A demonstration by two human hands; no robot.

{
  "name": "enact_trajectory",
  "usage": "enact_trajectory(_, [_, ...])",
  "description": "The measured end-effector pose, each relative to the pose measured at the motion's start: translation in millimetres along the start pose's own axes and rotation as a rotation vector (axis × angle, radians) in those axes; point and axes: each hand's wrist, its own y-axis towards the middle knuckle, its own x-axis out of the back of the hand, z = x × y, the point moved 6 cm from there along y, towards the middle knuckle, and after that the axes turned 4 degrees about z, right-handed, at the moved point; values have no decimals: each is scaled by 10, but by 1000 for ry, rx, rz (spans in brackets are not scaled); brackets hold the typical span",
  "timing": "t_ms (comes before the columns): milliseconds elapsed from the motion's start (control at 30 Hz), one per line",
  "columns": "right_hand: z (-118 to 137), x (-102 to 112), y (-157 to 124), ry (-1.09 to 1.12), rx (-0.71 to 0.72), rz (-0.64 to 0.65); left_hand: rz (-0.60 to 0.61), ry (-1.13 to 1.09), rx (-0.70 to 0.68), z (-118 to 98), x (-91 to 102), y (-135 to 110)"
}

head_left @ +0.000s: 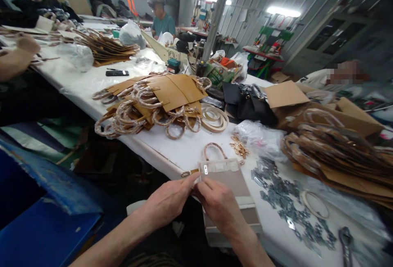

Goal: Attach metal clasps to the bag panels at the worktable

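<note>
My left hand (173, 197) and my right hand (216, 201) are closed, fingertips meeting at the left edge of a handbag panel (221, 179). A small whitish piece (197, 181) shows between the fingertips; its kind is unclear. The panel lies with its greyish-beige inside up at the table's front edge, its wrapped round handle (215, 149) pointing away. On its upper part sits a small silver metal plate (205, 170). Just beyond my left fingertips, a tan strap with a metal clasp (186, 174) sticks out to the left.
Tan handbag panels (175, 91) are piled ahead; more are stacked right (344, 156). Loose metal plates (282, 195), gold clasps (239, 147), tape rolls (215, 118) and a wrench (346, 242) lie on the white table. A co-worker's hand (27, 45) is at left; another person (166, 23) sits behind.
</note>
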Motion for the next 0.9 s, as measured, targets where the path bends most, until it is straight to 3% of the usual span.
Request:
enact_trajectory(167, [35, -63, -125, -8, -14, 0, 33, -120, 40, 47, -76, -43])
enact_trajectory(267, [185, -45, -255, 120, 50, -150, 38, -262, 33, 125, -84, -99])
enact_trajectory(333, [308, -8, -362, 225, 140, -280, -28, -441, 121, 290, -43, -147])
enact_trajectory(400, [312, 12, -432, 345, 170, -374, -178, -575, 253, 517, 51, -222])
enact_trajectory(433, [227, 8, -438, 396, 116, -415, -264, -588, 304, 620, 114, -270])
enact_trajectory(500, [-128, -43, -419, 492, -154, -494, -371, -516, 330, 743, 241, -360])
enact_trajectory(600, [-747, -245, -386, 674, -591, -532, -355, -354, 207, 730, 366, -456])
enact_trajectory(700, [-1014, -395, -288, 748, -671, -528, -296, -253, 52, 659, 424, -555])
enact_trajectory(900, [-972, -534, -198, 627, -744, -586, -297, -171, -57, 721, 480, -725])
